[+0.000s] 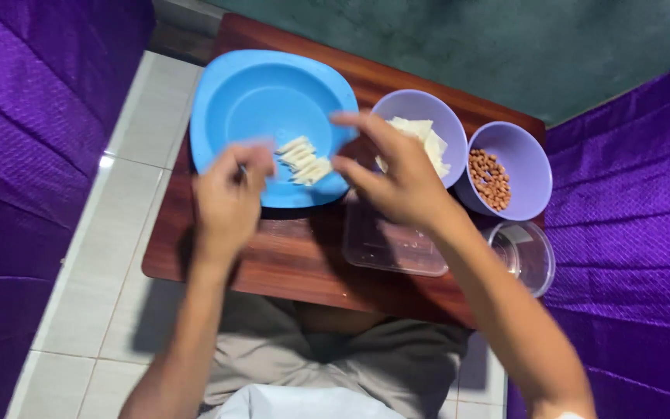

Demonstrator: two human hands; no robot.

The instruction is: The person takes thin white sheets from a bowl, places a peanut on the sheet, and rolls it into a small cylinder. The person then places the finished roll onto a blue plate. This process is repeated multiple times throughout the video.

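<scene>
Hovering hands [230, 198] crowd plate rim [205, 93].

A lilac bowl of peanuts [491, 178] (plus 2 clear containers [391, 247]) sits between purple drapes [32, 116].

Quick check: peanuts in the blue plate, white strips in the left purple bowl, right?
Not quite. In the head view the peanuts sit in the right purple bowl. The blue plate holds pale folded strips. White strips in the left purple bowl is correct.

Both hands hover over a wooden surface [288, 268]. The left hand [228, 203] nears pale strips [302, 161] in a blue plate [234, 101]; the right hand [397, 174] spreads its fingers [354, 122] before two purple bowls, one with white pieces [420, 132], one with peanuts [490, 178].
</scene>
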